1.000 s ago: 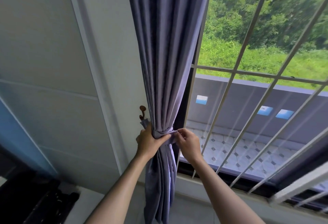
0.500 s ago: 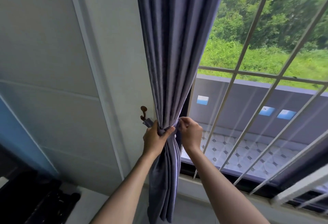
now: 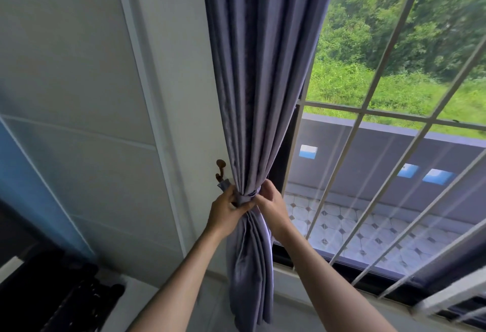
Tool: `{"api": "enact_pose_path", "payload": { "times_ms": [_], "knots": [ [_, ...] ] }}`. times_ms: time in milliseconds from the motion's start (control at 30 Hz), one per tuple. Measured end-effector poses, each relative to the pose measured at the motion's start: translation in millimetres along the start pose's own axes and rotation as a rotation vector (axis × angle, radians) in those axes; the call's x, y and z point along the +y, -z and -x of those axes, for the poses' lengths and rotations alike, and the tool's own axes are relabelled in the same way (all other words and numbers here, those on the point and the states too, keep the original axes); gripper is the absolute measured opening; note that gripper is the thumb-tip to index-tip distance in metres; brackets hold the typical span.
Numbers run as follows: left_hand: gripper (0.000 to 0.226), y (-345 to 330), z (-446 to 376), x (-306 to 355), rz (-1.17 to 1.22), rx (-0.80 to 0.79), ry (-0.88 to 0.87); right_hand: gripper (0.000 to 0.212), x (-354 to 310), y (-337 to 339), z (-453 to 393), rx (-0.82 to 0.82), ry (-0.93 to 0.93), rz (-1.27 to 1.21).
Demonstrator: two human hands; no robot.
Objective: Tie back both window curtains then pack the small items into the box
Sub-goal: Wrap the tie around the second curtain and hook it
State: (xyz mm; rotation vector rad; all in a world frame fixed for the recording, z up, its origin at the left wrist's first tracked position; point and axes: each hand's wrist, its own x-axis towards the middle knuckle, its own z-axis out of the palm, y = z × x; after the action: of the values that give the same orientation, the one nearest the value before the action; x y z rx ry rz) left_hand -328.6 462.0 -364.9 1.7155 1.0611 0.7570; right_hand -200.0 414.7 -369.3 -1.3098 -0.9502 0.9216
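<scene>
Curtain: we record one purple-grey curtain (image 3: 260,89) hanging at the left edge of the window, between the pale wall panel and the window bars (image 3: 373,113), gathered into a narrow bundle at waist height.
Tieback: we note a band of matching cloth (image 3: 248,196) wrapped round the gathered folds, one end running left toward the wall hook (image 3: 220,167).
Left hand: we place our left hand (image 3: 223,212) on the left side of the bundle, fingers curled round the band and the folds under it.
Right hand: we place our right hand (image 3: 271,204) on the right side, fingers bent, thumb and forefinger pinching the band where it crosses the front.
Done so far: we judge this curtain gathered and the band already round it; whether the band is looped on the hook we cannot tell, since our left hand covers that end.
Left to do: we judge the fastening of this tieback unfinished; the second curtain, the small items and the box are not in view, so we count all of that as outstanding.
Long axis: we log the curtain's long axis as vertical, top out of view above, hem pointing down toward the sill (image 3: 302,295).
Shape: folds fan wide above the band, pinch at the band, then fall loosely below.
Band axis: roughly horizontal, crossing the curtain left to right.
</scene>
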Motion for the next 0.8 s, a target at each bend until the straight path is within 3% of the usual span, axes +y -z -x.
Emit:
{"api": "enact_pose_path", "payload": {
  "times_ms": [67, 233, 367, 500, 600, 800],
  "knots": [
    [0.029, 5.8, -6.3, 3.5, 0.044, -0.078, 0.046, 0.055, 5.7, 3.9, -0.3, -0.012, 0.025, 0.111],
    [0.046, 17.9, -20.9, 7.8, -0.042, -0.169, -0.029, 0.058, 6.8, 5.7, -4.2, -0.025, 0.002, 0.311],
    [0.043, 20.5, -23.6, -1.5, -0.027, -0.061, -0.086, 0.052, 5.1, 2.1, -3.4, 0.068, 0.027, 0.338],
    [0.021, 14.6, -19.3, -3.7, -0.124, 0.045, -0.137, 0.047, 6.3, -9.0, 3.9, 0.189, 0.108, 0.367],
    [0.025, 13.1, -15.1, -3.3, -0.241, 0.006, -0.250, 0.031, 4.4, -13.6, 4.8, 0.254, 0.103, 0.378],
    [0.034, 23.5, -16.8, -2.6, -0.263, -0.039, -0.329, 0.040, 0.9, -18.0, 5.8, 0.318, 0.078, 0.368]
  ]
}}
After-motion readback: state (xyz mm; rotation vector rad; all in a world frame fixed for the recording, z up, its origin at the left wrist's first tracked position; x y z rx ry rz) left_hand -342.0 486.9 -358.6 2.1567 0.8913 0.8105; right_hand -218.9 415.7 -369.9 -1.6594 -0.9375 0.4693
